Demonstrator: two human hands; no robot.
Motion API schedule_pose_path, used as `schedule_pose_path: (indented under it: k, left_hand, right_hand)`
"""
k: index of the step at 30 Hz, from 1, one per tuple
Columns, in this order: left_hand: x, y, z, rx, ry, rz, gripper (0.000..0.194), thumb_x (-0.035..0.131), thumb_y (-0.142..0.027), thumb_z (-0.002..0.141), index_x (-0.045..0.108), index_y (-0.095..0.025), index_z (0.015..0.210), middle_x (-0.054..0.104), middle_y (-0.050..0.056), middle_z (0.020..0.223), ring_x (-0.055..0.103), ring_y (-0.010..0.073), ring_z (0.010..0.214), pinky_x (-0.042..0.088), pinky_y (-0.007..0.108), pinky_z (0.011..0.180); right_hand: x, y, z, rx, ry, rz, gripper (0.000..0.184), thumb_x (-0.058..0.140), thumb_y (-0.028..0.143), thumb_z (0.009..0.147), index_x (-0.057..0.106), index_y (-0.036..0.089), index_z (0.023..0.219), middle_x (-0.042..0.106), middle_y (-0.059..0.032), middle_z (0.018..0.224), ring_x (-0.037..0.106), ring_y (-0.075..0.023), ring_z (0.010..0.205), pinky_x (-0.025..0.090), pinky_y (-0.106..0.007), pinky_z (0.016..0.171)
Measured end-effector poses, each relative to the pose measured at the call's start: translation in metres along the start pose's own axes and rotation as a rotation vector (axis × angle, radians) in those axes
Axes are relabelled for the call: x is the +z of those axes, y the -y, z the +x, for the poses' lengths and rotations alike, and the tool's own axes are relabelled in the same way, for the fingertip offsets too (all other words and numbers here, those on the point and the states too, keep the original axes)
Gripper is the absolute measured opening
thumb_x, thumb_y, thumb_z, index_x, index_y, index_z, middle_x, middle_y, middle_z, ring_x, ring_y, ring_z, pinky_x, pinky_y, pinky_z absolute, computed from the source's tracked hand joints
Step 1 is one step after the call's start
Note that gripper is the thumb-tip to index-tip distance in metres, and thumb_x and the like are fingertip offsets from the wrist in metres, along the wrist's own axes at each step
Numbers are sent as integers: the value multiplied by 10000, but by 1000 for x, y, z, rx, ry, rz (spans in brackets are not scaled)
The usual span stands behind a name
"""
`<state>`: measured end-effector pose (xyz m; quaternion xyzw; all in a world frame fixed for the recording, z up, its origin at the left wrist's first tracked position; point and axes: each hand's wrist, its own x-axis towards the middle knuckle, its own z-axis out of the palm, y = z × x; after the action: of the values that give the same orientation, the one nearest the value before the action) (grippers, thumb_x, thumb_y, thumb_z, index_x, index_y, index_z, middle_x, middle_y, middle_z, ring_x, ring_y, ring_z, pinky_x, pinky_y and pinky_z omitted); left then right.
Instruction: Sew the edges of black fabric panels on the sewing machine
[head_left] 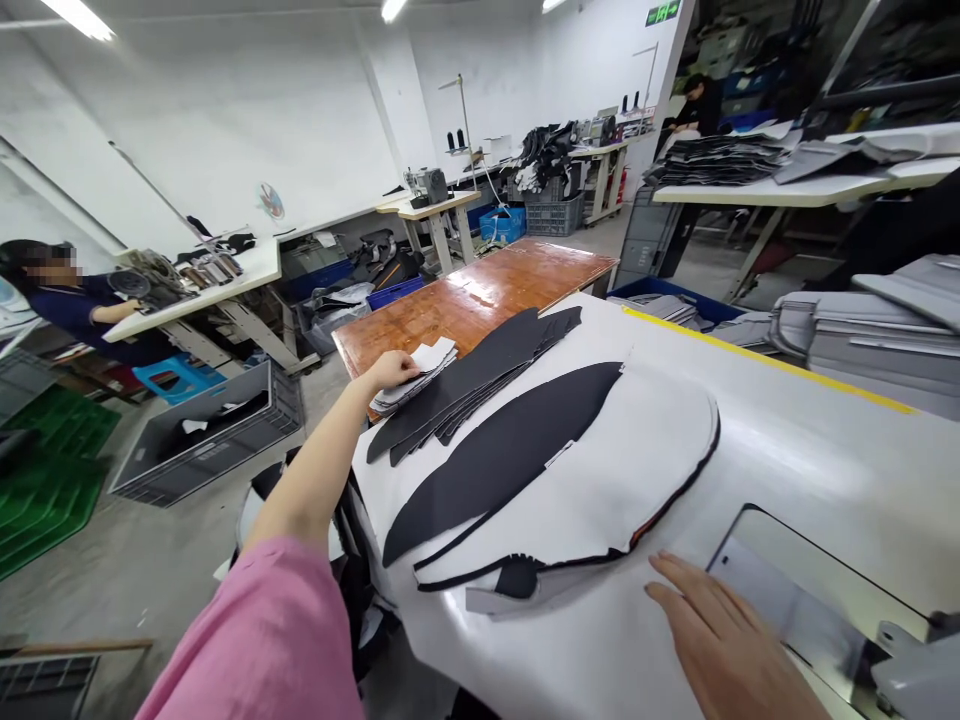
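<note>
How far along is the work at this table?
Looks done: the black-edged white panel lies flat with a black leaf-shaped piece on it. In hand: the left hand rests on a small pale stack; the right hand lies flat on the table. Remaining: a stack of black strips lies beside them; the total is unclear.

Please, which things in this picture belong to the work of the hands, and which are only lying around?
Part of the work:
left hand on a stack of white pieces
right hand on the white worktop
black cut panels
curved white panel with black edging

Just lying about:
grey plastic crate
grey padded panels
wooden table
blue crate
</note>
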<state>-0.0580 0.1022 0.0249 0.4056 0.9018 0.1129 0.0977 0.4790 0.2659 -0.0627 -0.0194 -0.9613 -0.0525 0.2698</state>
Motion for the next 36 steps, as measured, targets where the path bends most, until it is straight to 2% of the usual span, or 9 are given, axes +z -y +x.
schedule_pose_path:
  k: [5, 8, 12, 15, 20, 25, 30, 33, 36]
  left_hand:
    - [-17, -51, -23, 16, -320, 60, 204, 420, -257, 872, 572, -146, 795, 615, 127, 939, 548, 238, 964, 424, 353, 889]
    - [-19, -117, -70, 279, -589, -32, 152, 402, -250, 902, 521, -174, 848, 582, 117, 1010, 522, 222, 1030, 430, 360, 918]
    - [15, -209, -146, 705, -228, -376, 122, 436, -240, 922, 516, -193, 844, 591, 92, 1076, 561, 167, 985, 478, 311, 882]
    - [47, -239, -175, 695, 64, -602, 147, 465, -257, 924, 512, -189, 802, 603, 90, 1084, 583, 158, 968, 502, 299, 844]
    - [53, -221, -152, 558, 163, -736, 191, 463, -291, 915, 502, -179, 765, 662, 75, 995, 622, 154, 856, 518, 289, 732]
    - [-20, -150, -90, 230, -612, -239, 163, 445, -232, 875, 541, -182, 753, 623, 40, 844, 577, 166, 838, 453, 352, 771]
    - [-58, -84, -45, 163, -719, 3, 205, 422, -288, 923, 511, -189, 768, 562, 50, 894, 509, 171, 1009, 383, 361, 862]
    - [-30, -104, -48, 230, -580, -7, 172, 524, -313, 874, 551, -147, 837, 583, 83, 945, 533, 220, 1018, 423, 386, 871]
    - [18, -170, -91, 432, -374, -125, 242, 545, -369, 877, 580, -163, 1000, 612, 81, 1049, 573, 200, 989, 499, 341, 824]
  right_hand:
    - [-9, 17, 33, 107, -95, 183, 353, 358, 39, 831, 622, 204, 997, 651, -100, 1119, 641, -212, 947, 520, -360, 799]
    - [-14, 30, 62, 362, -130, 510, 217, 441, 206, 909, 605, 220, 1051, 667, -95, 1035, 658, -204, 880, 551, -309, 707]
    - [-19, 46, 103, 795, -19, 1134, 382, 428, 456, 937, 514, 206, 1213, 642, -114, 1083, 661, -191, 819, 549, -280, 601]
    - [-17, 49, 119, 954, -2, 1325, 434, 479, 571, 884, 572, 162, 999, 655, -73, 839, 615, -165, 635, 503, -274, 549]
    - [-13, 43, 111, 1092, 19, 1372, 393, 589, 547, 816, 542, 178, 689, 533, 12, 551, 525, -146, 531, 423, -258, 512]
    - [-9, 36, 85, 1196, 68, 1453, 386, 647, 559, 761, 625, 174, 746, 603, -9, 650, 565, -178, 607, 471, -277, 521]
    - [-10, 41, 70, 1228, -9, 1506, 522, 663, 535, 765, 611, 194, 1157, 687, -75, 996, 639, -237, 849, 552, -350, 708]
    - [-10, 50, 73, 1171, -56, 1535, 582, 623, 515, 808, 525, 188, 1279, 681, -96, 1053, 646, -242, 890, 553, -359, 735]
    - [-8, 59, 79, 1082, -99, 1516, 533, 543, 477, 870, 484, 176, 1306, 683, -89, 1009, 648, -226, 846, 548, -348, 715]
